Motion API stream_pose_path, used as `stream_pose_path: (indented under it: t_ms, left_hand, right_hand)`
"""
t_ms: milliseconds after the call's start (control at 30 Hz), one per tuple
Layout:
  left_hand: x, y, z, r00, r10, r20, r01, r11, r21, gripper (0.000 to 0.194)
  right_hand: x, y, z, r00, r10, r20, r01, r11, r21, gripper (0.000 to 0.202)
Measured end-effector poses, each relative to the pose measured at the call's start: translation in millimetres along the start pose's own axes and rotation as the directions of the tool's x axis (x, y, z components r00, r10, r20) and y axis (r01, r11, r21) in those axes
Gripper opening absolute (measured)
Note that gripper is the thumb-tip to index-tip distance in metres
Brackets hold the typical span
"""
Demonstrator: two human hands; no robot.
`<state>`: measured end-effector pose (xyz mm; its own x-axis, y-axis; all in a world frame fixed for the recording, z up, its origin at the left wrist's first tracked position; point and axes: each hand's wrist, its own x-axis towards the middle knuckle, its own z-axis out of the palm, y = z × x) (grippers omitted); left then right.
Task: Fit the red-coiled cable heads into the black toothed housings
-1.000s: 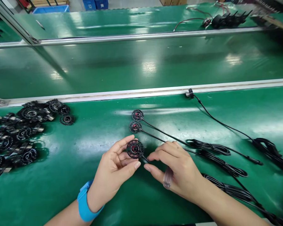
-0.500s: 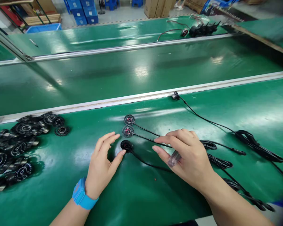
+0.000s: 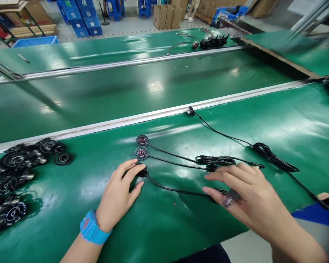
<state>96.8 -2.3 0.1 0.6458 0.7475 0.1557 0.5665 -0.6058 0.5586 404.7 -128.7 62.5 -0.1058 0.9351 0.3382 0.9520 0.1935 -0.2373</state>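
My left hand (image 3: 120, 193), a blue band at its wrist, curves over a black round toothed part (image 3: 144, 171) lying on the green table; the index finger covers some of the part, and the thumb stands apart from the other fingers. A black cable (image 3: 170, 189) runs from that part to the right. My right hand (image 3: 249, 191) keeps a clear plastic handle (image 3: 230, 198) tucked in its palm, with thumb and forefinger parted; the handle's far end is hidden. Two similar discs with reddish centres, an upper disc (image 3: 142, 140) and a lower disc (image 3: 141, 153), lie just beyond my left hand.
Several black metal-and-plastic parts (image 3: 16, 160) are heaped at the left. Beyond the discs, a small black connector (image 3: 191, 111) trails a cable to a coiled bundle (image 3: 274, 157). A pale rail (image 3: 120, 123) crosses the table. Another person's feet (image 3: 190, 17) show at the back.
The view has swung to the right. My right hand has moved right and away from the discs, still with the clear handle. My left index finger has come down over the nearest part.
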Motion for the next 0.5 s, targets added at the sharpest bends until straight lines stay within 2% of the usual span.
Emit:
stream_pose_path:
  t_ms: [200,300,400,500]
  left_hand:
    - [-2,3,3.2,0.999,0.032,0.023,-0.033,0.999,0.038,0.036]
    - [0,2,1.2,1.0,-0.002,-0.006,0.002,1.0,0.018,0.037]
    - [0,2,-0.8,0.997,-0.063,-0.051,0.064,0.998,0.012,0.04]
    - [1,2,-1.8,0.996,-0.072,-0.062,0.073,0.997,0.02,0.038]
  right_hand:
    - [-56,34,6,0.989,0.076,0.124,-0.066,0.994,-0.084,0.042]
    - [-68,44,12,0.982,0.092,0.168,-0.085,0.995,-0.046,0.04]
    - [-69,47,23,0.991,0.098,0.096,-0.092,0.993,-0.068,0.038]
    - [-66,48,34,0.994,0.111,-0.02,-0.113,0.981,-0.159,0.038]
